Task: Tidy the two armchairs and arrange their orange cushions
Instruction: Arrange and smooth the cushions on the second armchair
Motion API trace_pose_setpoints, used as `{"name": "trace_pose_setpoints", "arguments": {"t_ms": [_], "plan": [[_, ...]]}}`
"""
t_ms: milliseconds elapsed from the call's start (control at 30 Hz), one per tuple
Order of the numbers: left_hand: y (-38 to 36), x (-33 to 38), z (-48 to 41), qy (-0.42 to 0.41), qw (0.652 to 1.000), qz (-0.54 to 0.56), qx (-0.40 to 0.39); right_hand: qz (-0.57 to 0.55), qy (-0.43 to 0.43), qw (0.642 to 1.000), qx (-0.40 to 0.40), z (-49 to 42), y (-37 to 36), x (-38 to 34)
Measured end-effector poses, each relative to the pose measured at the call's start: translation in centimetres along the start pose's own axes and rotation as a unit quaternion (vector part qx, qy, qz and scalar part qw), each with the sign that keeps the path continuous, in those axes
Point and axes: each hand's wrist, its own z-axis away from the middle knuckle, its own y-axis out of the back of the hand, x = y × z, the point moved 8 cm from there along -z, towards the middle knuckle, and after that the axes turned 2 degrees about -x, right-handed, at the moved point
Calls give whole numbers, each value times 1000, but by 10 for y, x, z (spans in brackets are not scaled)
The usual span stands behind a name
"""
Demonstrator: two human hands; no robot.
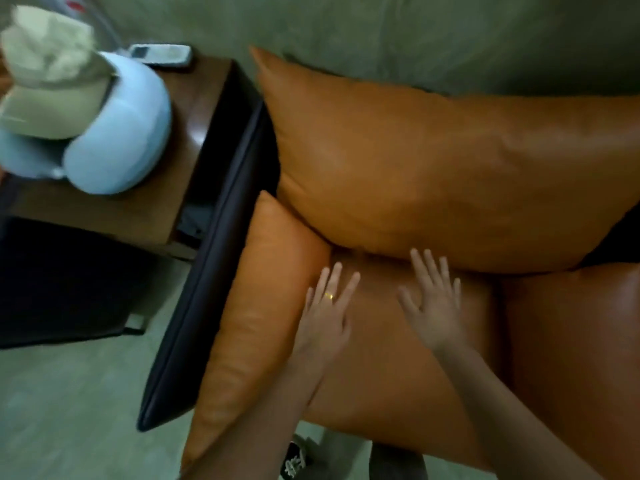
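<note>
While the person leans over the armchair (207,271), both hands lie flat on the orange seat cushion (398,382). The left hand (325,317) rests near the seat's left edge, its fingers (335,275) straight and spread wide, holding nothing; a gold ring (329,296) shows on one of them. The right hand (433,306) lies just beside it towards the middle of the seat, its fingers (431,268) also straight and fanned out, their tips close under the lower edge of the big orange back cushion (433,174). That back cushion stands propped against the green wall (415,29) and overhangs the rear of the seat.

A narrower orange side cushion (256,306) runs along the chair's dark left arm, with its upper corner tucked beneath the back cushion. Another orange cushion (571,358) lies on the right, touching the seat cushion.

Left of the chair stands a brown wooden desk (204,98). On it sits a pale blue neck pillow (128,133) with a beige cap (52,91) resting on top, and a grey remote (161,54) lies at the far edge. At the bottom, the toe of a dark shoe (294,459) shows on the greenish floor (69,410).
</note>
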Motion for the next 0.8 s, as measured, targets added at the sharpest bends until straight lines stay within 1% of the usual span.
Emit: {"name": "trace_pose_setpoints", "arguments": {"t_ms": [67, 100, 200, 267, 300, 367, 400, 500, 567, 633, 700, 733, 767, 800], "plan": [[3, -27, 53, 61, 994, 85, 27, 6, 58, 998, -27, 8, -17, -43], [1, -36, 78, 80, 990, 110, 30, 1, 75, 996, -42, 10, -22, -64], [-12, -49, 136, 97, 984, 152, 2, 1, 109, 991, -75, 14, -36, -123], [-15, -56, 163, 143, 966, 213, 37, 26, 155, 984, -89, 14, -44, -159], [-16, -60, 176, 184, 947, 253, 75, 36, 177, 979, -97, 11, -48, -174], [-19, -67, 201, 267, 889, 333, 165, 41, 208, 970, -122, 6, -56, -200], [-20, -69, 213, 306, 859, 353, 207, 38, 216, 966, -140, 3, -61, -210], [-24, -79, 244, 412, 761, 385, 322, 40, 233, 948, -214, -3, -81, -225], [-29, -83, 264, 462, 693, 394, 388, 61, 254, 931, -255, -1, -94, -223], [-36, -82, 275, 495, 635, 400, 438, 89, 282, 916, -271, -3, -100, -216], [-44, -79, 283, 517, 561, 423, 489, 101, 310, 906, -270, -10, -100, -210], [-49, -78, 285, 529, 531, 434, 499, 99, 317, 904, -269, -15, -100, -209], [-55, -79, 287, 541, 509, 447, 498, 97, 322, 903, -268, -19, -100, -208], [-61, -83, 290, 548, 495, 459, 493, 99, 329, 902, -263, -20, -100, -207]]}}
